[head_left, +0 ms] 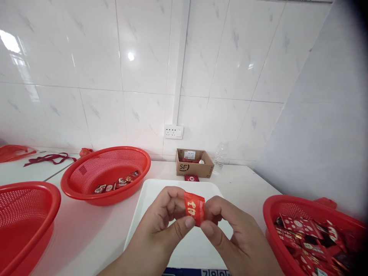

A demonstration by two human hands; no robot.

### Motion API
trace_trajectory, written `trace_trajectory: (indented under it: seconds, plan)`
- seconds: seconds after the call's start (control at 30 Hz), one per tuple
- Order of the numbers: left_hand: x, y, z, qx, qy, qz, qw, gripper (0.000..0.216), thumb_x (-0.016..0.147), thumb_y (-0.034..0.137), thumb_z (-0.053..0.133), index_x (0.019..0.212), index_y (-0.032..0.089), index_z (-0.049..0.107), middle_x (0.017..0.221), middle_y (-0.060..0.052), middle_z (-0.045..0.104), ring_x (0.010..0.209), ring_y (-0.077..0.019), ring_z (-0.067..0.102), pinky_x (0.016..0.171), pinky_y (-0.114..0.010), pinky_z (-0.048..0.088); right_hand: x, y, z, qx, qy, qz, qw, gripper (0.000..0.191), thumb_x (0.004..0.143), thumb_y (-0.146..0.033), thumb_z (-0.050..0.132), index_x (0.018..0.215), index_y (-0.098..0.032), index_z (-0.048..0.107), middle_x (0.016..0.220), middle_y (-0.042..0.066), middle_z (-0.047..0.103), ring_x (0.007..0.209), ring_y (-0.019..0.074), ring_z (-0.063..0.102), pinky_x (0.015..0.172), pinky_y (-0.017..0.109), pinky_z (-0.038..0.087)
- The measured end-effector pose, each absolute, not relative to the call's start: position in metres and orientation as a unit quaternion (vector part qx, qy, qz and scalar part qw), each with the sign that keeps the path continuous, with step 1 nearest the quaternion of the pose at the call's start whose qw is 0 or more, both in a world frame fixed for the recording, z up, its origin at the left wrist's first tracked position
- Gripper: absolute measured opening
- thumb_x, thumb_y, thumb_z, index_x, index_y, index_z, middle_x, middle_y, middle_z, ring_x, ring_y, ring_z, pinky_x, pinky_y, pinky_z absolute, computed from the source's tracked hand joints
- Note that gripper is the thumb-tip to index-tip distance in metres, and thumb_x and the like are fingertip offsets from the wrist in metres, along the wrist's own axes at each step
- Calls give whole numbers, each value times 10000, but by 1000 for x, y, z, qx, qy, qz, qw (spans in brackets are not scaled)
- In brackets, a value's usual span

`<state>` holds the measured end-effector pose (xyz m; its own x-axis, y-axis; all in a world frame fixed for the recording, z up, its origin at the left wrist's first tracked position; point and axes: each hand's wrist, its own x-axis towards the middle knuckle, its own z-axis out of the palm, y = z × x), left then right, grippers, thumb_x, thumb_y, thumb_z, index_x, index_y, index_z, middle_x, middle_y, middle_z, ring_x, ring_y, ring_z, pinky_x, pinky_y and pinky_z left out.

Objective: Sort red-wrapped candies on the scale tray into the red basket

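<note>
A small red sachet [194, 208] with pale yellow lettering is held up between my two hands. My left hand [165, 220] pinches its left side, thumb at the lower edge and fingers curled behind. My right hand [230, 230] has thumb and forefinger at its right edge, the other fingers curled in. Below both hands lies a white tray [156, 188], partly hidden by them. The sachet looks sealed from this side; its back is out of sight.
Red plastic baskets stand around: one [69, 180] at back left with a few packets, one [54, 199] at near left, one [268, 214] at right heaped with red packets. Behind the tray are a cardboard box [195, 168], a dark red packet [191, 178] and a clear bottle [220, 155].
</note>
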<state>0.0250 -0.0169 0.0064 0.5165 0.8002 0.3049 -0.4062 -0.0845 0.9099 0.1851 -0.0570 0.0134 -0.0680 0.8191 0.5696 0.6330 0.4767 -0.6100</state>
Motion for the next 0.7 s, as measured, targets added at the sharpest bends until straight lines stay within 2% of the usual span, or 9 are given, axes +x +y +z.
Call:
trace_trajectory:
  seconds: [0.07, 0.13, 0.2, 0.4, 0.57, 0.63, 0.7]
  plan:
    - [24, -20, 4, 607, 174, 432, 644, 184, 865, 393, 662, 993, 265, 626, 806, 8, 610, 795, -144, 553, 799, -292, 457, 184, -57, 12, -495, -728, 133, 455, 468, 905, -615, 443, 666, -217, 509, 613, -28, 535, 561, 128, 502, 476, 216, 399]
    - [24, -22, 3, 640, 182, 408, 625, 306, 862, 484, 628, 1079, 268, 642, 805, -14, 605, 780, -166, 545, 803, -335, 465, 181, -57, 11, -479, -734, 178, 448, 531, 887, -678, 398, 668, -212, 523, 621, -17, 534, 577, 135, 506, 512, 224, 417]
    - [23, -23, 2, 663, 185, 388, 613, 377, 871, 524, 589, 1150, 277, 644, 832, -32, 615, 778, -176, 544, 806, -359, 475, 179, -57, 11, -460, -728, 225, 455, 513, 890, -667, 407, 701, -215, 559, 646, -10, 555, 606, 145, 535, 550, 227, 444]
    - [23, -20, -2, 671, 154, 382, 616, 358, 914, 458, 561, 1227, 293, 620, 965, -65, 666, 850, -190, 575, 849, -382, 478, 177, -55, 8, -441, -695, 289, 488, 436, 857, -628, 515, 727, -217, 580, 681, -8, 566, 646, 157, 545, 595, 233, 466]
    - [23, -24, -6, 660, 174, 422, 597, 377, 900, 492, 571, 1241, 332, 579, 889, -24, 620, 822, -175, 578, 825, -358, 465, 176, -57, 8, -447, -698, 282, 483, 451, 866, -613, 519, 670, -207, 525, 620, -41, 465, 578, 116, 424, 512, 200, 366]
    - [23, -25, -5, 662, 188, 423, 590, 400, 890, 519, 570, 1231, 310, 558, 847, -12, 599, 794, -165, 568, 788, -332, 457, 175, -57, 9, -439, -702, 274, 490, 462, 876, -597, 516, 639, -202, 483, 604, -50, 425, 558, 105, 383, 492, 196, 333]
    - [23, -24, -4, 670, 209, 419, 576, 369, 882, 527, 575, 1139, 263, 562, 802, 0, 571, 754, -149, 533, 714, -285, 437, 174, -57, 10, -424, -703, 265, 505, 467, 894, -575, 507, 621, -200, 448, 595, -57, 397, 541, 96, 356, 480, 194, 314]
